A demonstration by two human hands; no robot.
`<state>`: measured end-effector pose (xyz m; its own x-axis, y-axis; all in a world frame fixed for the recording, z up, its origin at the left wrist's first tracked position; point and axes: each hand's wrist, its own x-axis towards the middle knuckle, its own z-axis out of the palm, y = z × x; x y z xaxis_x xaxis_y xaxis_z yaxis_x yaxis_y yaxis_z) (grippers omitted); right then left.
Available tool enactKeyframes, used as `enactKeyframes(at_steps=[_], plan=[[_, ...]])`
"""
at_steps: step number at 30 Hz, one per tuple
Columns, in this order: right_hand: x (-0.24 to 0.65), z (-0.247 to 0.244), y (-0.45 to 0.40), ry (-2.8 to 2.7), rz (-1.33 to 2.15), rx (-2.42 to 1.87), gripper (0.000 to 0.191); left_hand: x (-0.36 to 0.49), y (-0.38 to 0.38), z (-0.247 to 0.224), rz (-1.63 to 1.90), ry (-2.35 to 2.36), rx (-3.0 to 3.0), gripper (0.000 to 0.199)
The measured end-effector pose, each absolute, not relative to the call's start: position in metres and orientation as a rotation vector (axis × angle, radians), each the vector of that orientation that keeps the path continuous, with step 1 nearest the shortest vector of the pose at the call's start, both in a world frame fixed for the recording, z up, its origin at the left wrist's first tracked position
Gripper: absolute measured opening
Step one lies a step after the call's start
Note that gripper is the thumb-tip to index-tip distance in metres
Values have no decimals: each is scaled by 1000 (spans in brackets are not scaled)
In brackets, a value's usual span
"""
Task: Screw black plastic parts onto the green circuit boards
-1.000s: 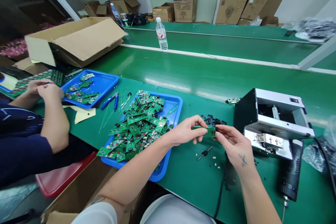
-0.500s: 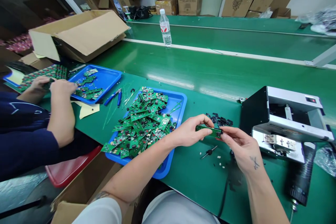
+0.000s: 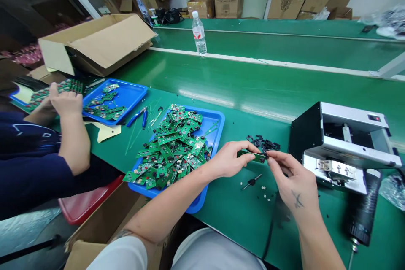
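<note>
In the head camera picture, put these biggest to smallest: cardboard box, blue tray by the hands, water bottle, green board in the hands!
1. Cardboard box
2. Blue tray
3. Water bottle and green circuit board: they look close, and the bottle is farther away, so I can't rank them.

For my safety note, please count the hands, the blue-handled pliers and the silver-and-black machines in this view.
Your hands: 2 (left hand, right hand)
Co-worker's hands: 2 (near hand, far hand)
Pliers: 1
Machine: 1
Total: 6
</note>
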<state>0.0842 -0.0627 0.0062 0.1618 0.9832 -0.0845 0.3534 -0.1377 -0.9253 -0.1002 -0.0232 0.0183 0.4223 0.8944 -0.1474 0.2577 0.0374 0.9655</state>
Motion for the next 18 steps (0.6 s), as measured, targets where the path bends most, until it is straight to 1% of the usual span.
enactKeyframes(at_steps=[8,13,18], plan=[[87,6,-64,-1238,1061,-1570,33,-94,-27,22,636,1047,1268,30],[95,8,-71,-1141,1154,-1462,36,-87,-29,32,659,1000,1255,30],[110,7,-78,-1070,1195,-1423,33,-75,-30,46,626,953,1300,29]])
